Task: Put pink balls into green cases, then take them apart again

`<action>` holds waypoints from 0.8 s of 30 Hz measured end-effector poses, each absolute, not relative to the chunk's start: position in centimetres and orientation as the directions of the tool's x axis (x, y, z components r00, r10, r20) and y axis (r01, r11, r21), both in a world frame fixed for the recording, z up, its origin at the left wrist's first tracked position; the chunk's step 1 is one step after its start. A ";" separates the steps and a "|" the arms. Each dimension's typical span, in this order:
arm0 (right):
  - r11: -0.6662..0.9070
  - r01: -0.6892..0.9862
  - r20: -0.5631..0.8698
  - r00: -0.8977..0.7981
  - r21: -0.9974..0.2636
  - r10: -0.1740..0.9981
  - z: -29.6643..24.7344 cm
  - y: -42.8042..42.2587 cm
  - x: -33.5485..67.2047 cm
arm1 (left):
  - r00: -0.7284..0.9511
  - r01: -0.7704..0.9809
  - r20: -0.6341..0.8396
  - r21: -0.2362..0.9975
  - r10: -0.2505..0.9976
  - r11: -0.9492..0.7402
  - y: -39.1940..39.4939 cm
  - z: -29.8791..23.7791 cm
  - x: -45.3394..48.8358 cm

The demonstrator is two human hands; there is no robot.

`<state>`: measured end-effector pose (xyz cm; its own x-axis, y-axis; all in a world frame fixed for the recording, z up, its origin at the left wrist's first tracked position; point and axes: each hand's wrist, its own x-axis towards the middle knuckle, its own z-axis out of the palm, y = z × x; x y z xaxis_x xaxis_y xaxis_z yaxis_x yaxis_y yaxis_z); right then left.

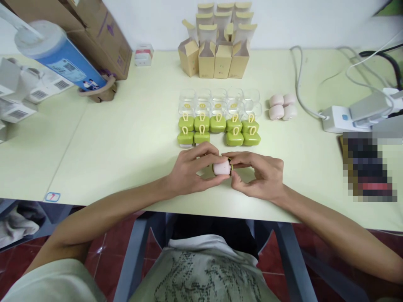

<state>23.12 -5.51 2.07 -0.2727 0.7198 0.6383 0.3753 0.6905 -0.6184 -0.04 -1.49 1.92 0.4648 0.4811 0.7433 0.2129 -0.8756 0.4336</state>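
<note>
A small pink rounded case (222, 167) sits between both my hands just above the table's near edge. My left hand (189, 172) pinches it from the left with curled fingers. My right hand (256, 176) grips its right side, where a thin yellow loop shows. Just beyond my fingers lie two rows of green cases with yellow loops (218, 129), and behind them a row of clear plastic boxes (219, 100).
Three more pink cases (281, 106) lie to the right of the rows. Open kraft cartons (217, 42) stand at the back. A blue-labelled tube (59, 52) and cardboard boxes are at the left. A power strip (343, 118) with cables lies right.
</note>
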 end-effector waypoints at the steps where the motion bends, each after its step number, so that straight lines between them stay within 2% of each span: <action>1: 0.688 0.383 0.635 -0.274 -0.616 0.722 2.1 -5.5 23.1 | 0.464 0.202 0.745 0.437 0.479 -0.876 -1.4 1.8 -0.1; 13: 0.689 0.401 0.638 -0.276 -0.604 0.719 2.2 -5.4 23.6 | 0.487 0.193 0.693 0.509 0.532 -0.839 -1.1 1.5 -0.2; 24: 0.614 0.292 0.581 -0.200 -0.733 0.789 1.7 -5.7 23.4 | 0.483 0.262 0.660 0.519 0.576 -0.814 -1.6 1.2 0.0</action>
<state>23.38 -5.74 1.74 -0.2001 0.7888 0.5812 0.2920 0.6142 -0.7331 0.05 -1.63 1.16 0.4828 0.5759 0.6597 0.2619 -0.8138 0.5187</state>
